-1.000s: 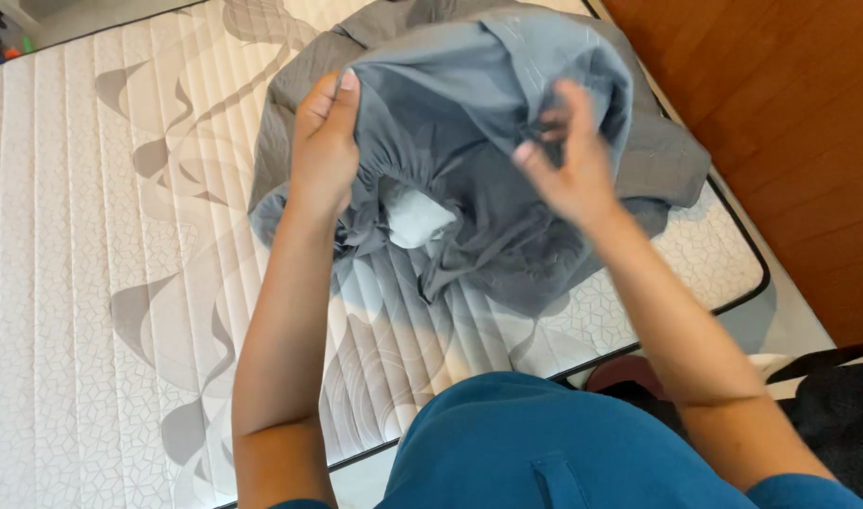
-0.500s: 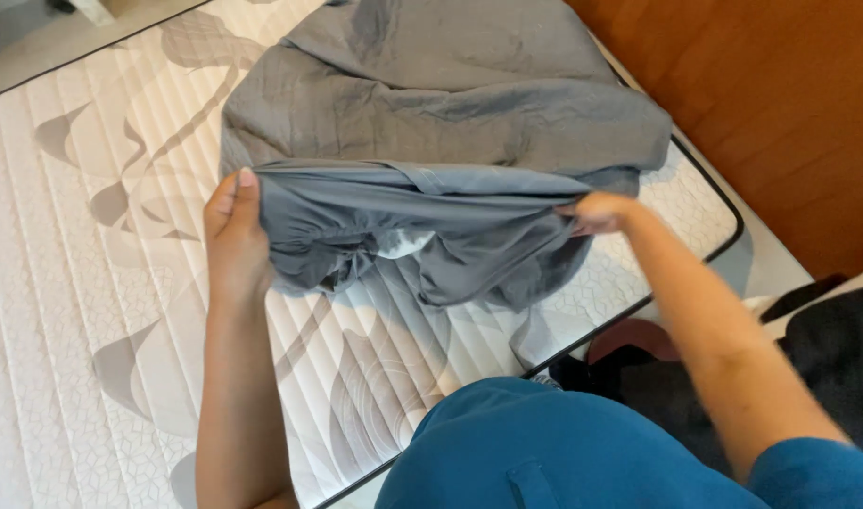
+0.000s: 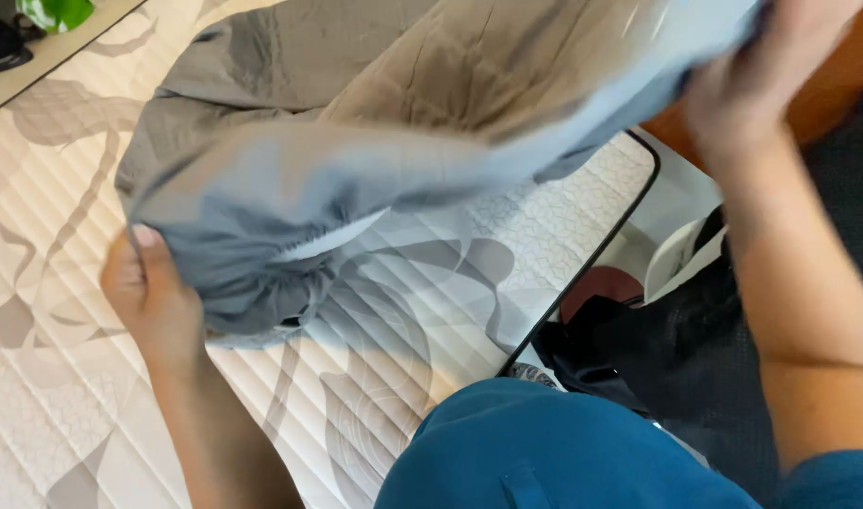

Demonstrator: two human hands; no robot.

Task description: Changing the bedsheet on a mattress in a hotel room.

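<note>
in the head view, a large grey bed sheet [image 3: 375,151] fills the upper middle of the picture. it is soft, thin cloth, blue-grey where the light falls and more brown-grey in the upper part. it looks crumpled, with many small folds. one edge of it is gathered, like an elastic hem, and this gathered part hangs in a bunch at the lower left. a pale strip shows inside the gathered edge. the sheet is lifted above the mattress [image 3: 64,311], stretched between the two hands, and part of it is blurred near the top right.

the left hand [image 3: 153,302] is at the lower left, with its grip closed on the gathered corner of the sheet; the thumb lies on the cloth and the other fingers are hidden under it. the right hand [image 3: 752,85] is at the top right, raised higher than the left. its grip is closed on the other end of the sheet, though this hand is blurred and the fingers are not clear.

the mattress is white and quilted, with a grey wavy pattern and a dark border [image 3: 582,283]. beside the bed, on the right, lie dark clothes [image 3: 676,349]. the person wears a blue shirt [image 3: 554,452].
</note>
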